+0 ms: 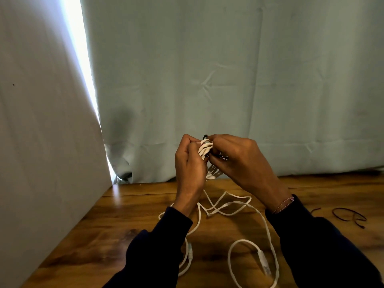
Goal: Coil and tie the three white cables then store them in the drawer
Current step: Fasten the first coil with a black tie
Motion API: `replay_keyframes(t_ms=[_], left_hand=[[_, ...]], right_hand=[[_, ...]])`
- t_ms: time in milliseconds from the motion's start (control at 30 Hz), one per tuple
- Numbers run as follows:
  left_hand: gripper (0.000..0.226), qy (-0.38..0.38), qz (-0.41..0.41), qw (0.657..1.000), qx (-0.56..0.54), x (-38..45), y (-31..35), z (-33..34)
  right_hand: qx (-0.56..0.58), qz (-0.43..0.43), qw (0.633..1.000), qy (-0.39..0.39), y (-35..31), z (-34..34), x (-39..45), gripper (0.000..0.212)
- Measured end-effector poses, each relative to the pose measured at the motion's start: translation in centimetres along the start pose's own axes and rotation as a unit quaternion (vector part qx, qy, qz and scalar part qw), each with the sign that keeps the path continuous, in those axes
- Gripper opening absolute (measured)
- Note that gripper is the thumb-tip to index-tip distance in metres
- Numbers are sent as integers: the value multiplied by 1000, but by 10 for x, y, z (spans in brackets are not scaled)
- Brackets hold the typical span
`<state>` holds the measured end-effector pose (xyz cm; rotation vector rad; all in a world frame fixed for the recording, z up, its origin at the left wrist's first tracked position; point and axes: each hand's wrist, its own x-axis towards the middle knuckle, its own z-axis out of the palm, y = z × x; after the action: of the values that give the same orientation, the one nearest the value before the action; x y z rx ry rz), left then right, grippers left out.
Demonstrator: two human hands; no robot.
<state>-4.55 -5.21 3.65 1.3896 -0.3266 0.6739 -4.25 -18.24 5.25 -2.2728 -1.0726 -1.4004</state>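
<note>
- Left hand (190, 161) fingers curled round a coiled white cable (205, 149), held up above the table (116, 217).
- Right hand (234, 161) fingers pinch a dark tie (218, 155) against the coil, just right of the left fingers.
- Loose white cables (228, 206) lie on the table below both hands.
- More dark ties (349, 216) well right of the right hand.

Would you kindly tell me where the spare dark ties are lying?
In the head view, the spare dark ties lie on the wooden table at the far right, just beyond the right sleeve.
</note>
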Motion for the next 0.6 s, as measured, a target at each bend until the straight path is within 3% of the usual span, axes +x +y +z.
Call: replay_keyframes(t_ms=[333, 600], left_hand=[[24, -12, -80, 997, -1, 2, -1, 4], [11, 4, -146, 985, -86, 7, -1, 0]], right_hand=[[-14, 3, 1000, -17, 1, -1, -2, 20], [29, 40, 998, -37, -6, -8, 2, 18]])
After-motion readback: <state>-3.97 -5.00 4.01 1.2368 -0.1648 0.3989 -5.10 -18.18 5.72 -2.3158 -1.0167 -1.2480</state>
